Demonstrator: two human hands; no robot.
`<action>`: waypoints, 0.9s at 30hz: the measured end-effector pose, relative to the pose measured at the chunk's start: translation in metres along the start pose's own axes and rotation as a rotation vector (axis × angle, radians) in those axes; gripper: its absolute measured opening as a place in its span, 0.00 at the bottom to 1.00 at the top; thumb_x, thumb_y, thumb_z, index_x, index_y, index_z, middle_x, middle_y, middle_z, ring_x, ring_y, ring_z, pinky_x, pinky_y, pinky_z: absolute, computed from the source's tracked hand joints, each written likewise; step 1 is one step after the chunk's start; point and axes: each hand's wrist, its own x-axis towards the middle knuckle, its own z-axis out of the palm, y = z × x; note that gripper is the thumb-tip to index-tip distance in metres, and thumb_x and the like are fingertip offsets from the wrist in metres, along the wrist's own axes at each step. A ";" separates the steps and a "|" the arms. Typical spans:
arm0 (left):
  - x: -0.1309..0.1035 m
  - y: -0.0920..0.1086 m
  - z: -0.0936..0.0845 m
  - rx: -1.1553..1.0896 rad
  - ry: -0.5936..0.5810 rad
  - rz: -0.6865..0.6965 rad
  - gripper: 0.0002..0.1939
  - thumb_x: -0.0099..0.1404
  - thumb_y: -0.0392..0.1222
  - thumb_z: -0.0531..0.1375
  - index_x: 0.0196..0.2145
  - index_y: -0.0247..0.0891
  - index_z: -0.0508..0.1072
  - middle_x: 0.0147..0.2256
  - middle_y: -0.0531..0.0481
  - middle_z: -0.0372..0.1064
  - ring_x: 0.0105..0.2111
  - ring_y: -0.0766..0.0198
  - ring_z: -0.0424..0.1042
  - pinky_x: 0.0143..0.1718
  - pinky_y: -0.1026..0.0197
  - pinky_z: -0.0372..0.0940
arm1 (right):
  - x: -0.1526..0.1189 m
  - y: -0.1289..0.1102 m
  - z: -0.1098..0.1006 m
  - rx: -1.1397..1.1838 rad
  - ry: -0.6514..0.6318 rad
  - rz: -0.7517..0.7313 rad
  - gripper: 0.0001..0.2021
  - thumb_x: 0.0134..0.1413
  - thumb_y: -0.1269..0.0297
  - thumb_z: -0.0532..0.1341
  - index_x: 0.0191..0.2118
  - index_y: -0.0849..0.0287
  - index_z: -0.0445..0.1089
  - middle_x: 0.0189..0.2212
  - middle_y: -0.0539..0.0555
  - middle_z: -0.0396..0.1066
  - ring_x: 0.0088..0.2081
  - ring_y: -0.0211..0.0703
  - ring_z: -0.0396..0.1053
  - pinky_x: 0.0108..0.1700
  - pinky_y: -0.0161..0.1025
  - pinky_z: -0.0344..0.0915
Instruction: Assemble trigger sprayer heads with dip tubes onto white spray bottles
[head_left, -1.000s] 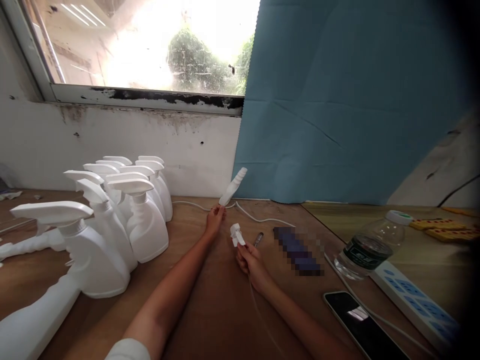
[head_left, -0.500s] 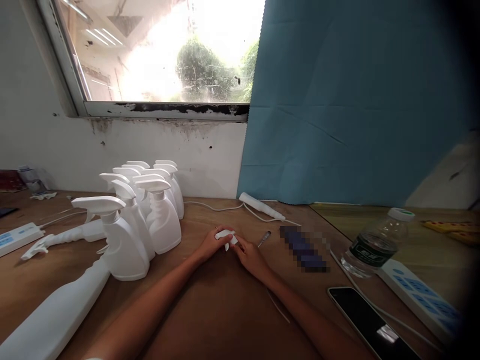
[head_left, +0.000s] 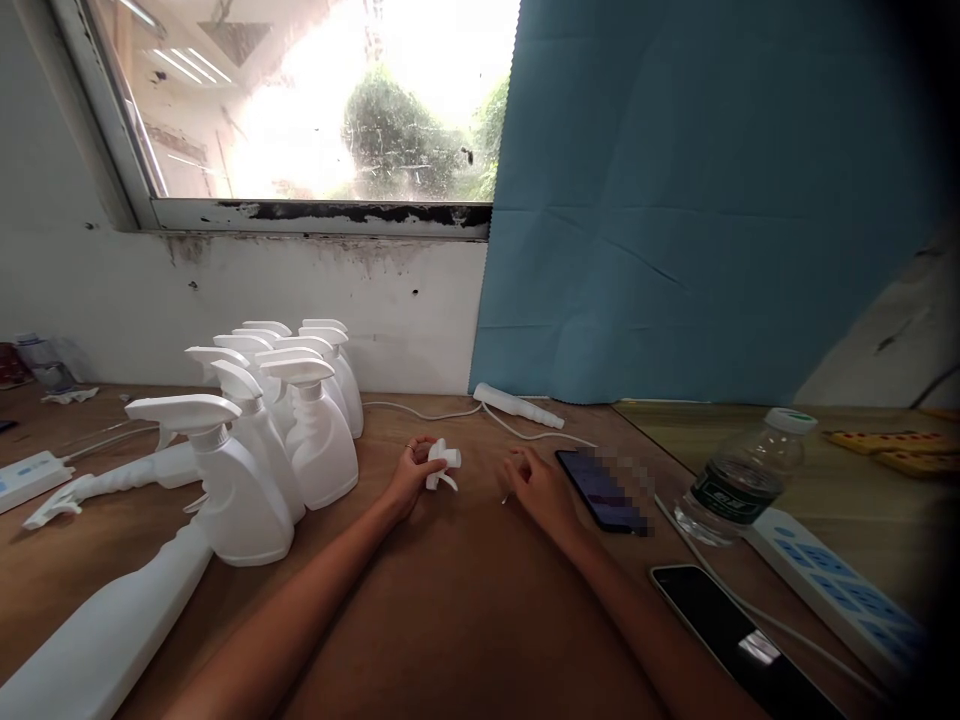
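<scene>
Trigger sprayer head [head_left: 441,466], small and white, sits pinched in my left hand [head_left: 411,475], fingers curled round it, lifted just off the wooden table [head_left: 450,620]; my right hand [head_left: 541,486] lies just right of the sprayer head, apart from it, fingers loosely bent with a thin pale stick at their tips, though I cannot tell how firmly it is gripped; nearer me than the sprayer head and well to its right, a dark phone [head_left: 739,640] lies flat; further right of the sprayer head, a white power strip [head_left: 829,595] and a clear water bottle [head_left: 739,480]; left of the sprayer head, a cluster of white spray bottles [head_left: 285,420] stands upright; beyond the sprayer head, a white tube on a cord [head_left: 517,405] lies against the wall, a blue cloth [head_left: 675,200] hanging above it.
</scene>
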 end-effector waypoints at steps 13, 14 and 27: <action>0.003 0.003 -0.002 -0.021 -0.033 -0.097 0.25 0.52 0.58 0.64 0.39 0.35 0.67 0.23 0.56 0.62 0.18 0.68 0.64 0.18 0.66 0.56 | -0.006 -0.002 -0.002 -0.354 -0.120 0.093 0.12 0.59 0.59 0.57 0.42 0.61 0.70 0.30 0.61 0.74 0.31 0.51 0.71 0.32 0.40 0.57; 0.002 0.003 -0.001 0.026 -0.022 -0.090 0.26 0.52 0.60 0.64 0.36 0.35 0.68 0.21 0.56 0.61 0.17 0.69 0.63 0.17 0.66 0.54 | -0.007 -0.005 0.001 -0.308 -0.145 0.091 0.09 0.58 0.61 0.58 0.39 0.60 0.70 0.30 0.60 0.74 0.31 0.50 0.71 0.31 0.39 0.56; 0.003 -0.004 0.006 0.325 -0.015 -0.054 0.26 0.51 0.64 0.63 0.31 0.36 0.68 0.19 0.56 0.63 0.15 0.71 0.59 0.15 0.67 0.50 | -0.029 -0.047 0.025 1.512 -0.308 0.519 0.23 0.39 0.61 0.73 0.43 0.61 0.71 0.24 0.49 0.71 0.22 0.31 0.60 0.23 0.31 0.56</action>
